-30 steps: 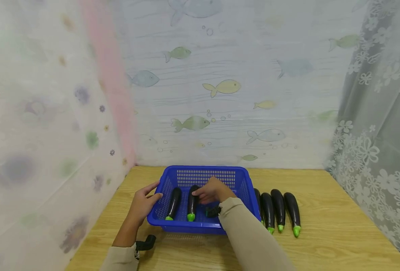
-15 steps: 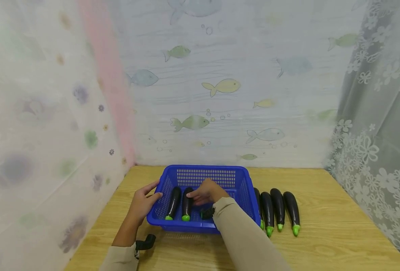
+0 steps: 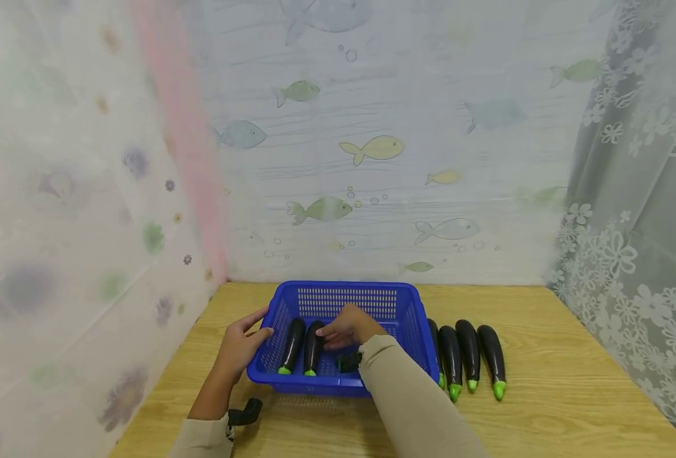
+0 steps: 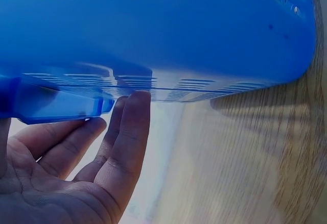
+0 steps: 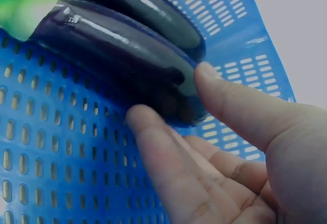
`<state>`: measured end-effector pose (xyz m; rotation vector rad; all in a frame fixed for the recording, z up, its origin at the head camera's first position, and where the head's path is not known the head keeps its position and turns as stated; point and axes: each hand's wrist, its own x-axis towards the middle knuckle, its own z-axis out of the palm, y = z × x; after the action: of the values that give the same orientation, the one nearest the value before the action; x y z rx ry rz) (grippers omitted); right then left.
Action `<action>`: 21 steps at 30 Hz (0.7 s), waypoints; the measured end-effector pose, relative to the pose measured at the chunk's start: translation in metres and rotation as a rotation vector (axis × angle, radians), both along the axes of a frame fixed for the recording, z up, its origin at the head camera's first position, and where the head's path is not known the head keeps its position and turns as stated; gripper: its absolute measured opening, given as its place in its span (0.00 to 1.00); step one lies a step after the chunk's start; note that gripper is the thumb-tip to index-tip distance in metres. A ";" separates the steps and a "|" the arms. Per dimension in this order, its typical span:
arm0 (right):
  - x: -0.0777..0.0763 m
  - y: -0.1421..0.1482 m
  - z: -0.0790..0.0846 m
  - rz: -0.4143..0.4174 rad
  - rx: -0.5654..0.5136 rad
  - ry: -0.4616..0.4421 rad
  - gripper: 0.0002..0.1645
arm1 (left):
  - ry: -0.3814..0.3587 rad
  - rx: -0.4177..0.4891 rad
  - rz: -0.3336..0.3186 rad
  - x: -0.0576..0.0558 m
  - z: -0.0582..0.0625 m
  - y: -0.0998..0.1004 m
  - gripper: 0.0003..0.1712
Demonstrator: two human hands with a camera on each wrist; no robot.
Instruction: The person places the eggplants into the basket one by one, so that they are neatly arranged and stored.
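A blue plastic basket stands on the table, two dark eggplants with green ends lying side by side inside. My left hand holds the basket's left rim, thumb over the top edge; in the left wrist view its fingers reach up along the outer wall. My right hand is inside the basket at the right-hand eggplant. In the right wrist view the thumb and the outstretched index finger stand loosely apart at this eggplant's rounded end. The other eggplant lies closer to the left wall.
Several more eggplants lie in a row on the wooden table just right of the basket. A fish-patterned sheet hangs behind the table, and a lace curtain borders the right side.
My right hand has shifted left with the right-hand eggplant, which now lies nearer the other one and slightly tilted. The left hand has stayed at the rim.
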<state>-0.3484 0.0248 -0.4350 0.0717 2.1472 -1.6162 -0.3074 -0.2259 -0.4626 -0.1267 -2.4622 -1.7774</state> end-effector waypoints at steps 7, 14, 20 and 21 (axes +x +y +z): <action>-0.006 0.007 0.001 -0.017 0.155 0.070 0.17 | 0.010 0.005 -0.004 0.000 0.001 0.000 0.30; -0.010 0.011 0.010 0.026 0.109 0.107 0.18 | 0.013 0.004 -0.005 0.000 0.000 0.000 0.30; -0.006 0.018 0.026 0.086 0.095 0.133 0.22 | 0.010 0.021 -0.012 0.000 -0.001 -0.001 0.30; -0.006 0.020 0.029 0.096 0.097 0.141 0.23 | 0.009 0.023 -0.010 0.000 -0.001 -0.001 0.31</action>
<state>-0.3541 0.0452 -0.4058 -0.1176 2.2978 -1.5023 -0.3072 -0.2269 -0.4635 -0.1452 -2.4385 -1.8049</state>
